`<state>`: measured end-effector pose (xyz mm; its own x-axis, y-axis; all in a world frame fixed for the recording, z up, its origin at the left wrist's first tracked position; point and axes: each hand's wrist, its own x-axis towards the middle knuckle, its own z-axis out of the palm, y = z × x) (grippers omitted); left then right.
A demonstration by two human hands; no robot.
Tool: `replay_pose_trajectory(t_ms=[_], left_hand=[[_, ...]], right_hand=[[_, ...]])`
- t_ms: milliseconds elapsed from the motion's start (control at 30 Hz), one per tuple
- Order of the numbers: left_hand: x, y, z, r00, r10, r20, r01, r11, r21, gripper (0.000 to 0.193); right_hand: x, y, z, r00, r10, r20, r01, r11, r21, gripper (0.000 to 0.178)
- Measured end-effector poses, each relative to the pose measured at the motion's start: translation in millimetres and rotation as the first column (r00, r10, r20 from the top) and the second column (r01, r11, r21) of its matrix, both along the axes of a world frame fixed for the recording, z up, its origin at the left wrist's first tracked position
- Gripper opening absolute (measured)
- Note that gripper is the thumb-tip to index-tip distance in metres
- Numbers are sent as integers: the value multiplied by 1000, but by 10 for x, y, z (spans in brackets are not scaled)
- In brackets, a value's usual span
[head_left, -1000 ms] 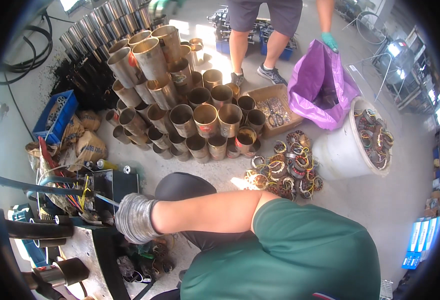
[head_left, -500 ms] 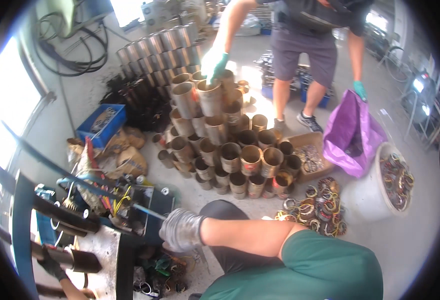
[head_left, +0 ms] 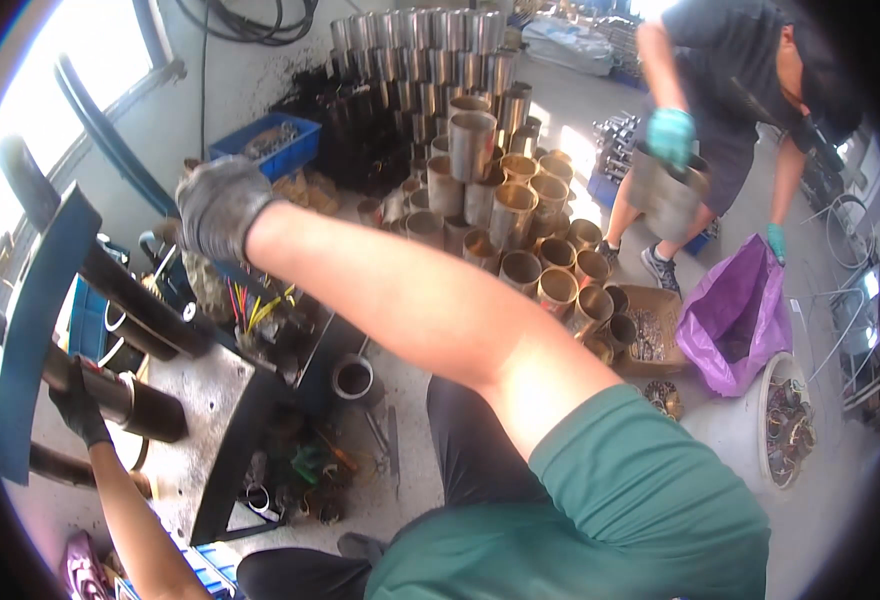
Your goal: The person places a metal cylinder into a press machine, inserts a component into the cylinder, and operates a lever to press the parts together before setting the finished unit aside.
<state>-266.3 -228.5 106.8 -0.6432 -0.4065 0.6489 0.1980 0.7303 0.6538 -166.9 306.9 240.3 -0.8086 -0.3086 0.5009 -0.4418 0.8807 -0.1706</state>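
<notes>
My left hand [head_left: 80, 402], in a dark glove, is wrapped around a thick dark metal bar [head_left: 58, 368] of the blue-framed machine [head_left: 45, 325]. Just beyond its fingers, a dark metal cylinder [head_left: 145, 405] sits at the bar's end. Raised across the view, my right hand [head_left: 225, 208] in a grey glove is closed beside a long blue bar [head_left: 110, 135]. A small brown tip shows above that fist; the rest of what it holds is hidden. Beneath it lie coloured wires [head_left: 260, 310] on the cluttered bench [head_left: 205, 400].
Stacked metal cylinders [head_left: 512, 212] stand ahead. A co-worker's teal-gloved hand [head_left: 670, 138] holds a metal cylinder [head_left: 668, 195]; the other touches a purple bag [head_left: 730, 320]. A cardboard box [head_left: 660, 300], a white bucket [head_left: 730, 430] of wire coils and a blue bin [head_left: 295, 150] stand around.
My right hand has moved up and left; the rod seen in it before is no longer visible. The co-worker has lifted a cylinder off the stack. My view has shifted, showing more of my left arm.
</notes>
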Motion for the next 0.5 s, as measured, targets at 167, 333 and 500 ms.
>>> replay_pose_trajectory(t_ms=[167, 333, 500], left_hand=[[165, -112, 237, 986, 119, 117, -88, 967, -239, 85], [421, 487, 446, 988, 107, 113, -54, 915, -401, 63], [664, 580, 569, 993, -68, -98, 20, 902, -430, 62]], right_hand=[[-81, -197, 184, 995, -59, 76, 55, 997, 61, 60], [-152, -110, 75, 977, -161, 142, 140, 979, 148, 36], [-198, -176, 83, 985, -140, 102, 116, 969, 217, 28]])
